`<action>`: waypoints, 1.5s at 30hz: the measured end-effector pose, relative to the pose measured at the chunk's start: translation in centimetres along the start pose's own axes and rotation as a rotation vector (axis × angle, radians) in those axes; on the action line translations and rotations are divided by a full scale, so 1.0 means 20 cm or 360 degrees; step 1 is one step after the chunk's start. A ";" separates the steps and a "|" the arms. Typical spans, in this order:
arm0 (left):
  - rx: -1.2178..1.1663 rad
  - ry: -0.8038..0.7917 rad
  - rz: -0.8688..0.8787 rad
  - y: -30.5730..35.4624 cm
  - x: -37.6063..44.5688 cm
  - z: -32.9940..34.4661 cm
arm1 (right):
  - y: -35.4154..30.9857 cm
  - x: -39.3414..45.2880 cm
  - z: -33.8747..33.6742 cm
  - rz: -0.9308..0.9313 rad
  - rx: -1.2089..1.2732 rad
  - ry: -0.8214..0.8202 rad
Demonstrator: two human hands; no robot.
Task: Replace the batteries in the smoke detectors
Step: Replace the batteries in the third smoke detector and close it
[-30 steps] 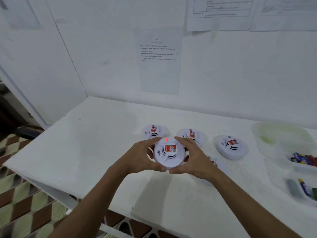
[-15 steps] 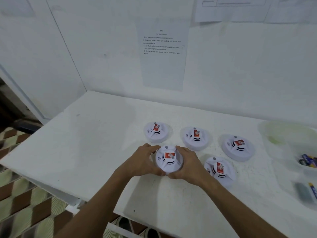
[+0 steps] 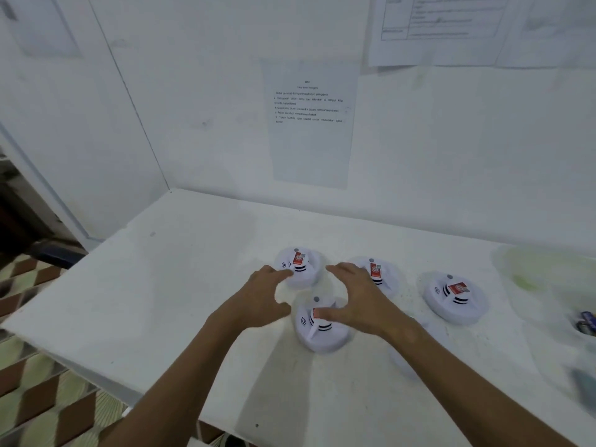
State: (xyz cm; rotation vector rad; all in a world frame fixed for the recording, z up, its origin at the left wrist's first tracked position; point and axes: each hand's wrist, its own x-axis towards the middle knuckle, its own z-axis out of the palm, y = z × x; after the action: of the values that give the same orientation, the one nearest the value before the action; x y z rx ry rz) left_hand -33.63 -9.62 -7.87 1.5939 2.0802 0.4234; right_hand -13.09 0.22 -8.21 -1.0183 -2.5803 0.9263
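Observation:
A white round smoke detector with a red label rests on the white table in front of me. My left hand hovers just left of it, fingers spread, holding nothing. My right hand is above its right side with the thumb over the red label, fingers apart. Three more detectors lie behind: one at back left, one partly hidden by my right hand, one at the right. Another detector is mostly hidden under my right forearm.
Clear plastic containers stand at the right edge, one holding batteries. Printed sheets hang on the wall behind. The table's front edge drops to a patterned floor at the left.
The detector that both hands held has been set down on the table. Both hands have let go and opened, lifting slightly away from it.

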 end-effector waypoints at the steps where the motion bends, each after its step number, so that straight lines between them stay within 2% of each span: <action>1: 0.0022 0.0060 0.0007 0.00 0.02 -0.03 | -0.02 0.05 -0.01 -0.0022 -0.0006 0.0013; 6: 0.0219 0.0165 0.0164 0.02 0.21 -0.11 | -0.08 0.29 0.02 0.0050 -0.0087 -0.0033; 13: 0.0273 0.0002 0.0104 -0.09 0.40 -0.07 | -0.01 0.49 0.02 0.0099 -0.0121 -0.0216; 15: 0.0253 -0.0066 0.0038 -0.12 0.42 -0.05 | 0.00 0.52 0.03 0.0091 -0.0228 -0.0282; 18: 0.0162 -0.0070 -0.0029 -0.13 0.43 -0.05 | 0.04 0.55 0.04 0.0125 -0.0177 -0.0298; 28: -0.0176 0.0129 0.0089 -0.04 0.33 -0.07 | 0.01 0.48 -0.02 -0.0013 -0.0163 -0.0287; 34: -0.0333 0.0168 0.0230 0.16 0.21 -0.10 | 0.03 0.27 -0.24 -0.0142 -0.0120 -0.0194; 45: -0.0778 0.0127 0.0594 0.85 0.03 0.03 | 0.25 -0.33 -0.73 -0.0161 0.0059 0.0013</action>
State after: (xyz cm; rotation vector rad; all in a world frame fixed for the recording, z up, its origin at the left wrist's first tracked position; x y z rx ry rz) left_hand -19.57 -4.48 0.38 1.6646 1.5558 1.0493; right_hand 0.43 5.47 0.13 -0.8716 -2.5717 0.9386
